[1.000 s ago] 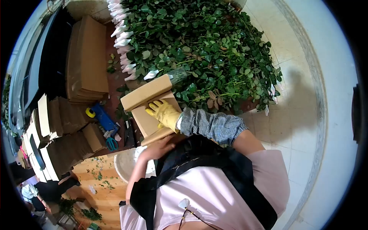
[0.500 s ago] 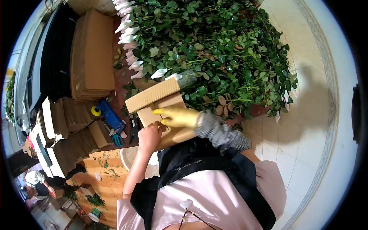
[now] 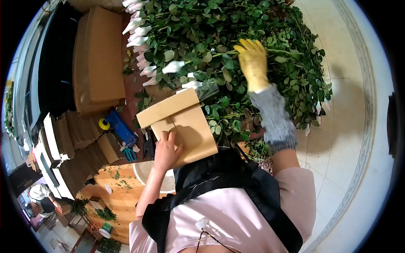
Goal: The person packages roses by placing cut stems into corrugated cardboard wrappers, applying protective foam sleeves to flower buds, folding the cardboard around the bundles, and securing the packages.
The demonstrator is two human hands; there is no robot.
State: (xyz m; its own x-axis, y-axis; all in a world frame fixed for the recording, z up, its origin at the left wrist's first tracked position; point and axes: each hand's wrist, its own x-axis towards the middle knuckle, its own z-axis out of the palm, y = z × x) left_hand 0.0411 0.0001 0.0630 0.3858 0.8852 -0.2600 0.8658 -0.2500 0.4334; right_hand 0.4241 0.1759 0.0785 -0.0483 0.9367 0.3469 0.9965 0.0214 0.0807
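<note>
Currently, yellow-gloved right hand [image 3: 253,63]: reaches over the heap, laid across one long green leafy stem [image 3: 223,53]; whether its fingers are clamped on that stem or merely rest over it I cannot tell, since the glove covers the spot.
Bare left hand [image 3: 166,152]: on the brown paper, fingers bent and thumb standing apart from them, with nothing visibly pinched between.
Stem's place: on top of the heap, its white-wrapped head [image 3: 173,66] pointing leftward, beyond the cardboard strip.
Smooth brown paper sheet [image 3: 194,137]: in front of the black apron [image 3: 211,164], near the table's edge.
Ribbed tan cardboard strip [image 3: 168,107]: across the far end of the sheet, slanted.
Heap of dark-green leafy stems [image 3: 211,33]: spread over the dark red tabletop [image 3: 131,84], a row of white-wrapped heads along its left side.
Left of the sheet: teal-handled scissors [image 3: 130,154] near a long blue tool [image 3: 122,126], a yellow roll [image 3: 104,124] beside it.
Farther left: an upright stack of brown cardboard [image 3: 101,59].
</note>
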